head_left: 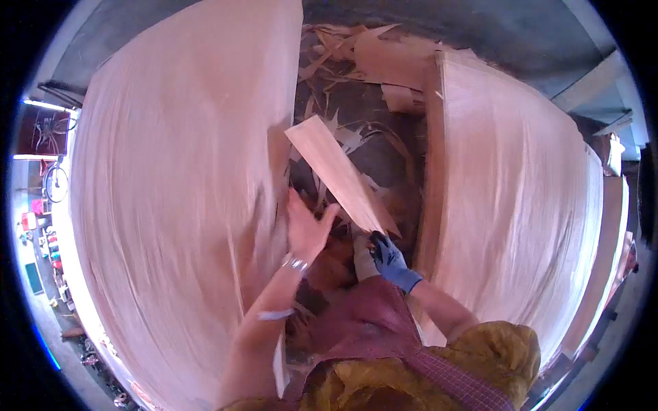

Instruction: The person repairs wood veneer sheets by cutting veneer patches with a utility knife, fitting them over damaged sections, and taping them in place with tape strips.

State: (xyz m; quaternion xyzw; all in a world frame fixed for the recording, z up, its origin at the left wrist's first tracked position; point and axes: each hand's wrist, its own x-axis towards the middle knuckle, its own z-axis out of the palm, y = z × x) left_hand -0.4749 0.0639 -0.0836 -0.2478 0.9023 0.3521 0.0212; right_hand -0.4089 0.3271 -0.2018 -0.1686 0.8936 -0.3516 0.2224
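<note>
My right hand (391,260), in a blue-grey glove with dark fingertips, grips the near end of a flat strip of wood veneer (334,170). The strip slants away from me to the upper left, over the gap between two large stacks. My left hand (307,222) is bare, with a bracelet at the wrist. Its thumb stands apart from the fingers and it holds nothing. It is close to the edge of the left veneer stack (185,157); whether it touches that edge I cannot tell. Slight blur softens its fingers.
A tall veneer stack (507,192) rises on my right, its edge facing the gap. Torn veneer scraps (343,137) litter the dark floor ahead. A larger veneer piece (391,58) lies at the far end. Beyond the left stack, a bicycle (56,183) is visible.
</note>
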